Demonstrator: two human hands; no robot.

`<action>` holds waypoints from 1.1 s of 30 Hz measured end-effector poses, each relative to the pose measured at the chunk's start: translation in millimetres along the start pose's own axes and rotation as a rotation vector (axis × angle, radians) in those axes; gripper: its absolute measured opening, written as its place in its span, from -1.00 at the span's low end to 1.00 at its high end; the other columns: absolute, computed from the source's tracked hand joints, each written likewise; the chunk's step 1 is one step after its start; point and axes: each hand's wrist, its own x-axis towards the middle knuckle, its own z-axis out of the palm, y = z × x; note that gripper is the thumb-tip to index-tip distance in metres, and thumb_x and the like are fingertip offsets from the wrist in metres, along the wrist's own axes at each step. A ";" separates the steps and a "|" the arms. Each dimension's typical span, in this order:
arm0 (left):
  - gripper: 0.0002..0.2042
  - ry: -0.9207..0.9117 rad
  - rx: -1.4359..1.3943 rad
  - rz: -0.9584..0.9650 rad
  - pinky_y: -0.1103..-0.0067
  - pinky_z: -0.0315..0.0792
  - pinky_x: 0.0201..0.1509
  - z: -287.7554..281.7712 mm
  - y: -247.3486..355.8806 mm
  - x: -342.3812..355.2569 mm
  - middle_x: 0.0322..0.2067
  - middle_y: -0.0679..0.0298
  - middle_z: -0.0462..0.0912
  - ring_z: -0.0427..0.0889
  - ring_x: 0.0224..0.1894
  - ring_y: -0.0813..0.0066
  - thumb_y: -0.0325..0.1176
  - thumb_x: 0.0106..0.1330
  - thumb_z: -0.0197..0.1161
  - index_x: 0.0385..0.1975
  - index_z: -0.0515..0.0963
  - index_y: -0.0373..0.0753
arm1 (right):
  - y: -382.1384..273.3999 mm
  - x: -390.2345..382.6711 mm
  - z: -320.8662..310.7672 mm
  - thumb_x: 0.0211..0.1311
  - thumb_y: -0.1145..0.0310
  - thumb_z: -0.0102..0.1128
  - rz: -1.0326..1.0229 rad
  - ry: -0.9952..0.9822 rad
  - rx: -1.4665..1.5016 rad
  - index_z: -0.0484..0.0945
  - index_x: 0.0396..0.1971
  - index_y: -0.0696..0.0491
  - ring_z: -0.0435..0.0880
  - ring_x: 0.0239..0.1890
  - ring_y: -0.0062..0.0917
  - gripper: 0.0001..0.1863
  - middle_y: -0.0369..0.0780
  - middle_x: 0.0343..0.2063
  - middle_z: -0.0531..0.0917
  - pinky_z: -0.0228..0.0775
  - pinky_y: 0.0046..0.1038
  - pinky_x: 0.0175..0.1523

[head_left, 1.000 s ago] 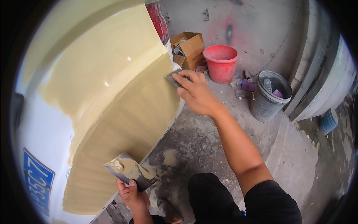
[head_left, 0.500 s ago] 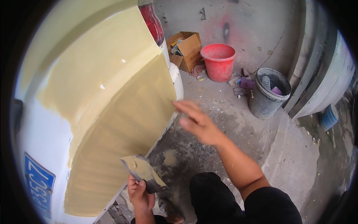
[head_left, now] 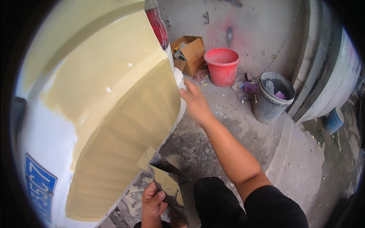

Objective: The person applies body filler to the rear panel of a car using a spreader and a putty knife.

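My left hand (head_left: 154, 201) is closed, thumb on top, around a thin dark putty plate (head_left: 167, 184) smeared with beige putty. A second flat blade, also dark with beige on it, shows just above and behind the plate; what supports it is hard to make out. Across from it, my right hand (head_left: 197, 102) is stretched out with nothing visible in it. Its fingertips are at the white side edge of the car's rear bumper (head_left: 125, 129), which is coated in beige putty. Whether they touch the edge is unclear.
A red tail light (head_left: 157, 28) sits above the bumper's corner. By the wall stand a cardboard box (head_left: 194, 55), a red bucket (head_left: 222, 72) and a grey bucket (head_left: 268, 106). A pale curved panel (head_left: 329, 81) leans at the right, near a blue container (head_left: 334, 121).
My right hand has moved up to the bumper's side edge. My left hand has shifted slightly right and down with the plate, and a second blade now shows above it.
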 end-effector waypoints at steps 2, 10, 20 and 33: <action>-0.55 0.010 0.004 0.003 0.33 0.35 0.26 -1.1 3.2 -1.9 0.07 -0.02 0.53 0.54 0.12 0.19 -0.57 0.24 0.12 0.15 0.33 -0.49 | -12.8 18.3 12.1 0.22 0.21 0.10 0.062 -0.005 -0.143 0.29 0.24 0.25 0.21 0.34 -0.28 -0.36 -0.02 0.26 0.29 0.04 -0.37 0.37; -0.56 0.023 0.023 0.030 0.35 0.36 0.24 -3.1 10.0 -9.0 0.06 -0.01 0.53 0.55 0.10 0.21 -0.57 0.23 0.13 0.14 0.34 -0.49 | -27.5 40.4 40.2 -0.07 0.39 0.14 -0.113 -0.002 -0.055 0.30 0.19 0.31 0.15 0.36 -0.21 -0.28 0.03 0.27 0.23 0.05 -0.40 0.36; -0.56 0.028 -0.009 0.012 0.35 0.37 0.24 -8.3 11.9 -9.3 0.07 0.00 0.53 0.55 0.10 0.22 -0.56 0.24 0.15 0.14 0.34 -0.50 | -48.7 41.1 57.0 -0.02 0.44 0.08 -0.336 0.058 -0.680 0.08 0.29 0.37 0.02 0.36 -0.02 -0.20 0.07 0.24 0.23 -0.07 0.00 0.33; -0.57 0.036 0.000 0.022 0.35 0.38 0.23 -16.3 11.7 -6.9 0.05 0.01 0.55 0.56 0.09 0.22 -0.56 0.24 0.15 0.13 0.35 -0.48 | -49.9 34.3 57.4 0.01 0.50 0.05 -0.256 0.083 -0.699 0.11 0.29 0.32 0.10 0.33 -0.04 -0.25 0.07 0.24 0.24 -0.03 0.02 0.30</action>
